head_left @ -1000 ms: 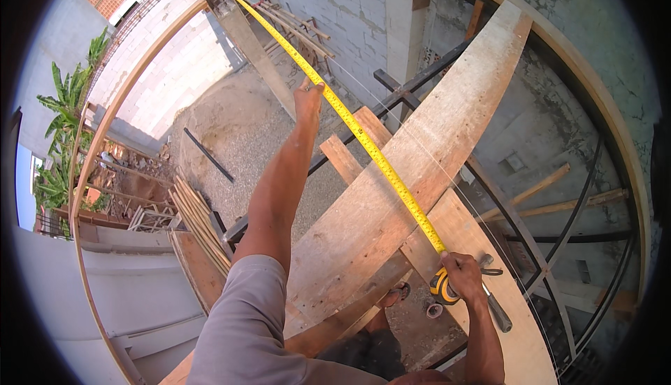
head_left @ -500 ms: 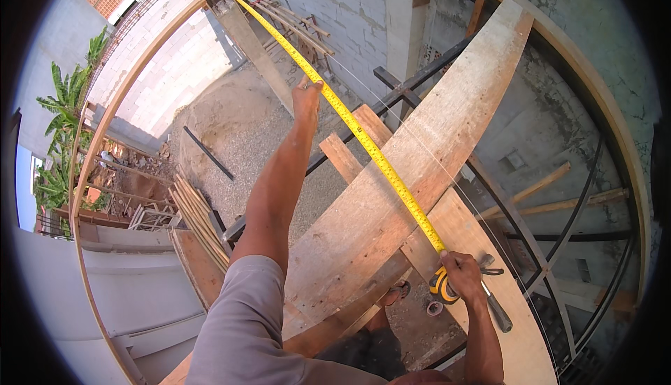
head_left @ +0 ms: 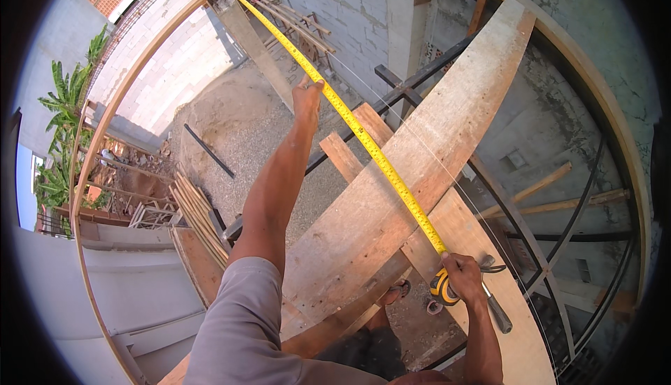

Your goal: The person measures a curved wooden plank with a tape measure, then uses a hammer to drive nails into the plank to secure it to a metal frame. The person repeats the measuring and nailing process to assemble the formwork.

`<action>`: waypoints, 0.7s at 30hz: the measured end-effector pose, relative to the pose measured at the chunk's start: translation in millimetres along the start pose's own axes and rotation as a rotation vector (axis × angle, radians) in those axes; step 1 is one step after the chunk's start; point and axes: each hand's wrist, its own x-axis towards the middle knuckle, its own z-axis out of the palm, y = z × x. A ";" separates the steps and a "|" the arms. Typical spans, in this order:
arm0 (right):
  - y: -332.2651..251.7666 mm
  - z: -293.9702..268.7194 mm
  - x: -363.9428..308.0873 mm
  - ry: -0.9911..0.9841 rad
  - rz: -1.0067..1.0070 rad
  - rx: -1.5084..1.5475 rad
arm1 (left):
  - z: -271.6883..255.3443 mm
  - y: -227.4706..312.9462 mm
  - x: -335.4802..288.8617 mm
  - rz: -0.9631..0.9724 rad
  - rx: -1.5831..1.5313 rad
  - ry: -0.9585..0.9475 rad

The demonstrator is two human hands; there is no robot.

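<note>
Building site, block wall (head_left: 335, 18) beyond the wide plank (head_left: 356, 231); against half a second ago, tape measure (head_left: 361, 132) and grips hold place, suggesting a steady span; tape crosses above the plank, long axis slanting from its near right, case end, to far left; left hand (head_left: 307, 93) pinches blade beyond plank; right hand (head_left: 461, 274) grips near case, plank's near side.

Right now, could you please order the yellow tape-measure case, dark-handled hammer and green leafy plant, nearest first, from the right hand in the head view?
1. Tape-measure case, in the right hand.
2. Hammer, slightly right.
3. Plant, far left.
</note>
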 end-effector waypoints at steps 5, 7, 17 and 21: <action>-2.2 -0.8 -1.6 0.006 0.005 0.013 | 1.0 1.5 -0.4 -0.008 -0.013 -0.008; -2.4 -0.8 -1.6 -0.001 0.013 0.012 | 1.7 2.4 -0.7 -0.018 0.000 0.000; 2.1 -0.9 -2.0 0.002 -0.009 0.003 | 4.1 -0.6 0.8 -0.003 -0.020 0.000; 2.2 -1.5 -2.5 0.000 0.001 0.008 | 4.4 -1.4 0.9 -0.001 -0.032 0.012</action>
